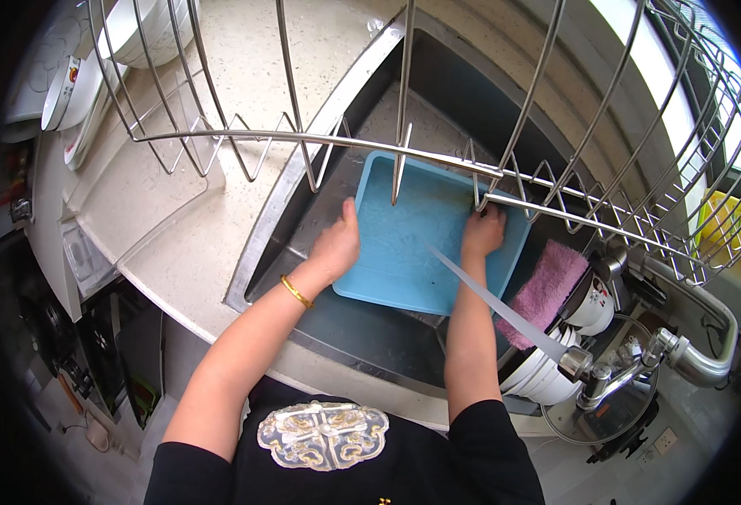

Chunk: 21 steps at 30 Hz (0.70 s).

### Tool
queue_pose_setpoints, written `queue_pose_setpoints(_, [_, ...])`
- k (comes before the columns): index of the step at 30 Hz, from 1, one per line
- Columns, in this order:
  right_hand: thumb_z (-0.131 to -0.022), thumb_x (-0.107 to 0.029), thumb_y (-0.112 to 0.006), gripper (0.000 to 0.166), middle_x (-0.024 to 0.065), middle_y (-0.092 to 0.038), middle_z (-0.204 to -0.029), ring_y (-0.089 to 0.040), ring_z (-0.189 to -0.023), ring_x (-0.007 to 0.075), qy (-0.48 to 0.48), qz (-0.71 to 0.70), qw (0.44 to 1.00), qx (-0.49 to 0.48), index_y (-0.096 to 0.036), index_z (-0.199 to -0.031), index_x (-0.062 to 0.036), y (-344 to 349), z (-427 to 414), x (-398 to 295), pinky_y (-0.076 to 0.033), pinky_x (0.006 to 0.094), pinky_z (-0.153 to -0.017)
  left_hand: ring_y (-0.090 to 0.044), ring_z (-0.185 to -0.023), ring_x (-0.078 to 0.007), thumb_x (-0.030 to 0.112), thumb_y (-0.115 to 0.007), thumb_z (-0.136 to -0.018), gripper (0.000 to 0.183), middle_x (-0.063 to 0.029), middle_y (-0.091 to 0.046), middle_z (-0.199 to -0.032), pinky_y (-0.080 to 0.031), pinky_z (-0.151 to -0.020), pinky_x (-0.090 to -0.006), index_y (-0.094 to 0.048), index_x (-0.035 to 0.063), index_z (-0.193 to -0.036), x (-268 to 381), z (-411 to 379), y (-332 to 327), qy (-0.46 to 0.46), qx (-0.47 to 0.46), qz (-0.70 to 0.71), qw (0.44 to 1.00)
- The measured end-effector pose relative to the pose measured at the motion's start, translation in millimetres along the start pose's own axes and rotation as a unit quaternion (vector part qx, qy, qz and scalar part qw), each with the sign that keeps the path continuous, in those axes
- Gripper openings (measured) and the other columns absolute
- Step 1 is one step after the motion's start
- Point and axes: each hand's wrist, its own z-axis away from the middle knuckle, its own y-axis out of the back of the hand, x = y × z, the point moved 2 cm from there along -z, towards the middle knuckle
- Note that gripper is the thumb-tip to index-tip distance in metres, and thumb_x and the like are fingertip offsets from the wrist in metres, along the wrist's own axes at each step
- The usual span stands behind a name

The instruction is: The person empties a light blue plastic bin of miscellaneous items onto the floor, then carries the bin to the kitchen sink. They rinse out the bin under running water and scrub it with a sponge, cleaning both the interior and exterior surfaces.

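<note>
A rectangular blue plastic tray (402,246) sits in the sink (522,126), its inner surface wet. My left hand (339,243) grips the tray's left rim, thumb up along the edge. My right hand (485,230) is inside the tray near its right side, fingers curled down. A small dark spot shows by those fingers, partly behind the rack's wire; I cannot tell whether they hold anything. From the faucet (577,365) at the lower right, a stream of water (503,309) runs past my right forearm into the tray.
A wire dish rack (345,140) hangs between the camera and the sink. Right of the sink are a pink cloth (550,284), stacked white bowls (544,372) and a glass lid (563,429). White dishes (149,31) stand on the left counter (244,208).
</note>
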Motion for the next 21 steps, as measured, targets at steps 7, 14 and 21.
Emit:
queue_pose_setpoints(7, [-0.080, -0.028, -0.063, 0.022, 0.0111, -0.060, -0.097, -0.061, -0.084, 0.0329, 0.123, 0.022, 0.992, -0.004, -0.066, -0.097, -0.0147, -6.5, -4.7, 7.2, -0.050, 0.0446, -0.069, -0.050, -0.106, -0.0493, 0.037, -0.009, -0.096, 0.057, -0.0314, -0.049, -0.121, -0.038, -0.094, -0.0498, -0.018, 0.0028, -0.141, 5.6, 3.6, 1.6, 0.039, -0.025, 0.027, 0.999])
queue_pose_setpoints(14, [-0.077, -0.028, -0.065, 0.033, 0.0139, -0.063, -0.096, -0.060, -0.088, 0.0331, 0.050, -0.079, 0.995, 0.026, -0.061, -0.105, -0.0124, -3.5, -11.9, 4.2, -0.050, 0.0450, -0.072, -0.051, -0.103, -0.0489, 0.035, -0.012, -0.097, 0.055, -0.0307, -0.051, -0.120, -0.039, -0.092, -0.0503, -0.019, 0.0024, -0.140, 8.7, 2.2, 3.0, 0.071, -0.036, 0.010, 0.997])
queue_pose_setpoints(21, [-0.080, -0.022, -0.058, 0.019, 0.0153, -0.064, -0.092, -0.063, -0.079, 0.0341, 0.020, 0.129, 0.990, -0.046, -0.064, -0.094, -0.0102, -5.3, -28.4, 9.3, -0.051, 0.0453, -0.064, -0.055, -0.086, -0.0493, 0.013, -0.036, -0.088, 0.054, -0.0332, -0.055, -0.098, -0.044, -0.076, -0.0529, -0.015, -0.0049, -0.134, -2.6, -3.2, -9.0, 0.004, 0.009, -0.028, 1.000])
